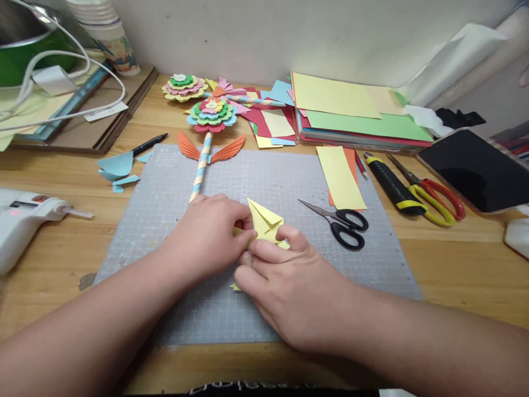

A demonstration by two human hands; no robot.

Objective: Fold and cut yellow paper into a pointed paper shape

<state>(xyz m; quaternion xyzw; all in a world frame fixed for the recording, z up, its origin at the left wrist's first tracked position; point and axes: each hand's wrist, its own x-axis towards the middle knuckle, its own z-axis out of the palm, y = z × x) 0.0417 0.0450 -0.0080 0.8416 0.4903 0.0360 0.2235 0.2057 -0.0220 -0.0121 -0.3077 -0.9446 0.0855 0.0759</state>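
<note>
A folded piece of yellow paper (266, 220) is between my hands over the grey cutting mat (273, 171). My left hand (217, 229) pinches its left side with thumb and finger. From the right, my right hand (287, 275) grips the lower part with bent fingers, which hide much of it. A small yellow scrap (235, 287) peeks out below my right hand. Beyond my left hand lies a paper flower (212, 113) with a striped stem and orange pleated leaves. Black-handled scissors (343, 223) rest on the mat to the right, blades apart.
Yellow strips (341, 176), a utility knife (394, 184), pliers (433, 193) and a phone (479, 168) lie at right. A glue gun (33, 220), blue scraps (117, 165) and a black pen (149, 144) are at left. Coloured paper (363, 124) is stacked against the wall.
</note>
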